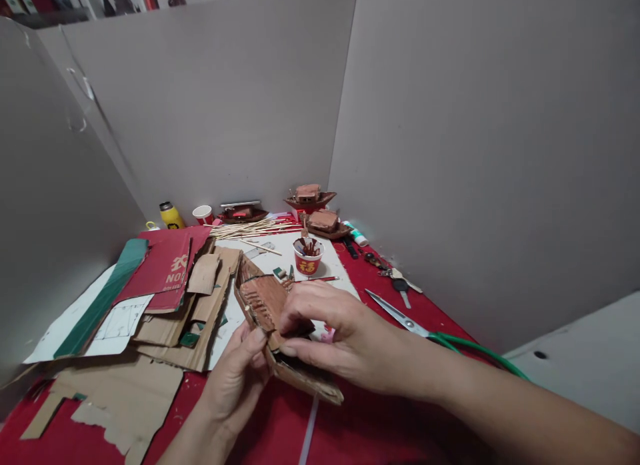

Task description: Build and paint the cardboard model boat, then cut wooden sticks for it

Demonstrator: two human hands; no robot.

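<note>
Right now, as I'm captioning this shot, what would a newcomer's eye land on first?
At centre, the left hand and right hand grip a brown cardboard boat model above the red table. Cardboard scraps pile up to the left, and green-handled scissors lie to the right. More small boat models stand at the back.

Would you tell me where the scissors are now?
In the head view, the scissors lie on the red table, right of the right hand, just below the keys.
</note>
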